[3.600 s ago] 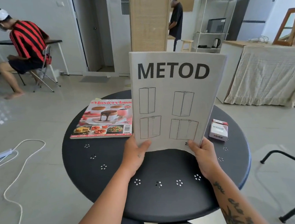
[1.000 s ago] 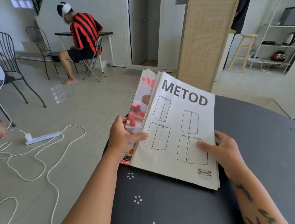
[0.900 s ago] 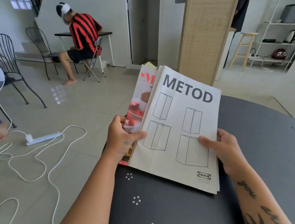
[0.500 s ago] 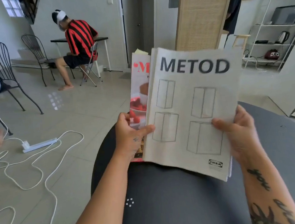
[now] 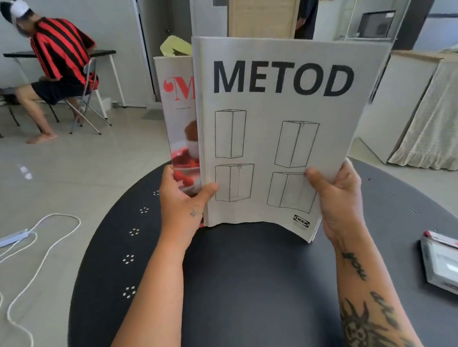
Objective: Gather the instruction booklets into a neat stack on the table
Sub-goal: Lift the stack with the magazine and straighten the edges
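Note:
A white METOD instruction booklet [image 5: 279,131] stands upright on its lower edge on the round black table [image 5: 259,294]. Behind it, offset to the left, stands a red-and-white cooking magazine [image 5: 181,122], with a yellow sheet [image 5: 174,46] sticking out above it. My left hand [image 5: 182,204] grips the left edges of the magazine and booklet, thumb on the booklet's front. My right hand [image 5: 336,195] grips the booklet's lower right edge. Whatever lies behind the booklet is hidden.
A small white and red box [image 5: 451,265] lies on the table at the right. White cable [image 5: 24,271] and a power strip [image 5: 3,241] lie on the floor at the left. A seated person in a striped shirt [image 5: 57,55] is far left; a cloth-covered counter [image 5: 437,118] stands at the right.
The booklet and magazine have been raised from a slanted hold at the table's left edge to standing upright on the table in front of me. My view has swung right, bringing the small box into sight.

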